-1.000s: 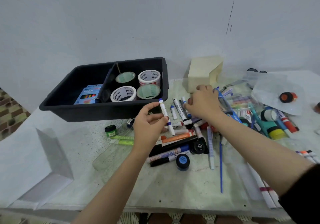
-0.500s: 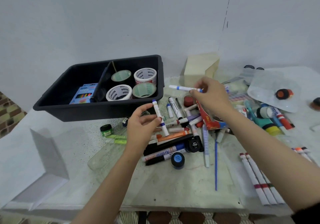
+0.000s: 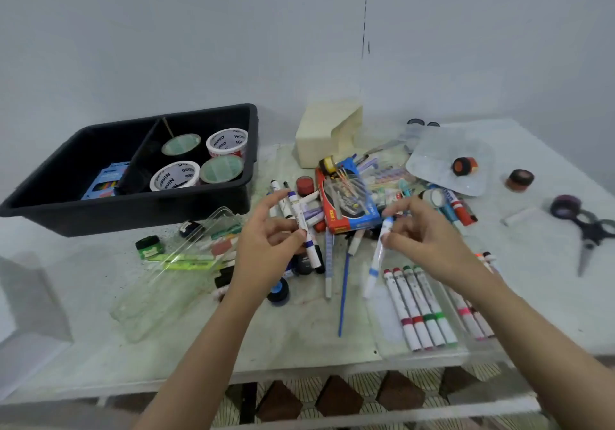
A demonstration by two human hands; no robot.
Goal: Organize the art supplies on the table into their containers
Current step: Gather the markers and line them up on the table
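Marker sorting looks like the step in hand, with both hands lifted over the clutter. The left hand (image 3: pixel 266 250) pinches a white marker with a dark blue band (image 3: pixel 298 211) between thumb and curled fingers, its cap pointing away from the wrist. The right hand (image 3: pixel 422 240) pinches a light-blue-banded marker (image 3: pixel 374 265) near its top, the blurred barrel hanging down towards the person. Just below that hand lies a clear tray (image 3: pixel 389 336) holding a row of red and green markers (image 3: pixel 419 306) side by side. Beyond both hands sits the loose pile of pens (image 3: pixel 312 211), and farther past the left hand is the black bin (image 3: pixel 133 216). The next move probably calls for turning the light-blue marker parallel to the row and laying it in the bare strip beside it.
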